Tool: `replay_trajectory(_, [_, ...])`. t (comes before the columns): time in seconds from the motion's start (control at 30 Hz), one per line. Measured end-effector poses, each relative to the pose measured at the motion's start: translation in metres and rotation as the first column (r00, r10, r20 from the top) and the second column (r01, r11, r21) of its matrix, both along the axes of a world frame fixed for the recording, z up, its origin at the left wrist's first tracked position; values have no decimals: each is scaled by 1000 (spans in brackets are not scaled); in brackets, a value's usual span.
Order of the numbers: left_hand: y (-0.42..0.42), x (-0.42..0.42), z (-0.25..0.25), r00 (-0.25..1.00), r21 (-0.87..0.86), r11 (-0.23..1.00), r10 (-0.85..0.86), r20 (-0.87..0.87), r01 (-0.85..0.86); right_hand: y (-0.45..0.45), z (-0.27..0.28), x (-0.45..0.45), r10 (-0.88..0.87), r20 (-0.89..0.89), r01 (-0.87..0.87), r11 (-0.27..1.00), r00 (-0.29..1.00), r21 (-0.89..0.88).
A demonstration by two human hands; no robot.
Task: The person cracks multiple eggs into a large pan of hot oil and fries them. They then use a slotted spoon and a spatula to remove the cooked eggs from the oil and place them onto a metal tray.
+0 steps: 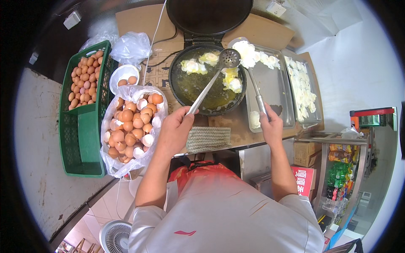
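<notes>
My left hand [176,129] grips the handle of a slotted metal ladle [230,58], whose round head is over the right side of a round black electric pan [177,98]. My right hand [271,125] holds the handle of a second utensil [259,100], its head hidden under a heap of cooked eggs [245,53] at the pan's right rim. In the pan's oil lie several frying eggs [193,67]. Beside the pan, a metal tray [269,85] has eggs at its upper end and one near its lower left corner. A further tray [316,85] is full of cooked eggs.
A plastic bag of broken eggshells [129,126] stands left of the pan, near a white bowl [114,79] with two brown eggs. Farther left, a green crate [84,139] holds whole eggs. A folded striped cloth [208,139] lies before the pan; its black lid [208,15] stands raised behind.
</notes>
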State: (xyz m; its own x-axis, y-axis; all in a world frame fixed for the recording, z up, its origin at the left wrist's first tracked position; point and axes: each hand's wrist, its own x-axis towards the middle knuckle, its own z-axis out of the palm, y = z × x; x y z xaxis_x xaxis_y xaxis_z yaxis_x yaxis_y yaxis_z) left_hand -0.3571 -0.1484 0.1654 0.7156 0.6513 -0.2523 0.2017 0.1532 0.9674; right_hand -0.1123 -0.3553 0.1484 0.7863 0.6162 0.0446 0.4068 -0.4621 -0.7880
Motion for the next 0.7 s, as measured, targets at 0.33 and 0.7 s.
replay_trajectory(0.33, [-2,0,-13,1000,-28,1000,13,-28,-14,3,-6,-3,10,-39,-10,1000,999,8])
replay_trajectory(0.7, [-4,1,-10,996,-72,997,29,-82,-35,2,-15,0,6,-11,-6,999,1000,-40])
